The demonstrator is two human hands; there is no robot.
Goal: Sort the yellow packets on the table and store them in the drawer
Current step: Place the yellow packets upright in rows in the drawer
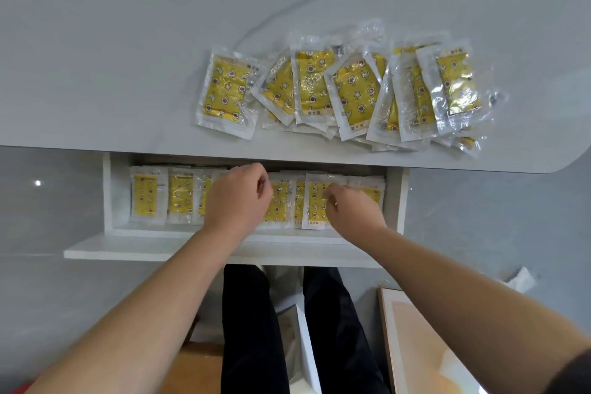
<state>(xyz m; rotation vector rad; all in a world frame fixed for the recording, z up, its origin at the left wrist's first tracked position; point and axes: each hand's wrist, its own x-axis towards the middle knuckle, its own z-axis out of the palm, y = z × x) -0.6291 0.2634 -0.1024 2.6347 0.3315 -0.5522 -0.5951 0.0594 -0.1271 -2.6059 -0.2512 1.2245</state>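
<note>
left hand and right hand bare, forearms bare; black trousers; dark sleeve edge on the right arm

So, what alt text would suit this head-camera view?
A person's left hand and right hand reach into an open white drawer holding a row of yellow packets. A loose pile of packets lies on the grey table beyond.

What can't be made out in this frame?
Head view only:
Drawer packets in the middle: covered by left hand and right hand.
Whether either hand's fingers pinch a packet: hidden by knuckles.
Drawer rear: under the table edge.
Table pile count: packets overlap.
Packet print: too small.
</note>
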